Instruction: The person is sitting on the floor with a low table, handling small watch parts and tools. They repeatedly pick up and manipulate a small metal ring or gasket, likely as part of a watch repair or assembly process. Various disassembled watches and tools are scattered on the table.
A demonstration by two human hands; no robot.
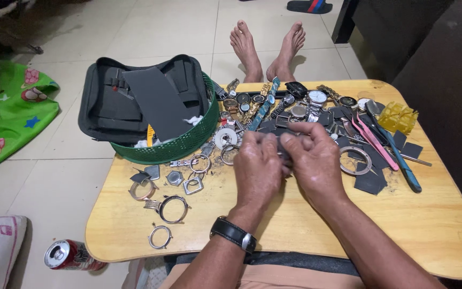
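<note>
Dark and small, the watch part (pixel 283 149) sits pinched between both my hands above the middle of the wooden table (pixel 434 225), my left hand (pixel 258 171) and right hand (pixel 316 160) closed together on it, too hidden by fingers to tell exactly what it is. Just beyond my knuckles lie a heap of wristwatches (pixel 295 104), loose metal watch rings (pixel 173 208) to the left, pink tweezers (pixel 372 140) to the right, and a green basket (pixel 183 145) holding a black case (pixel 113 107).
</note>
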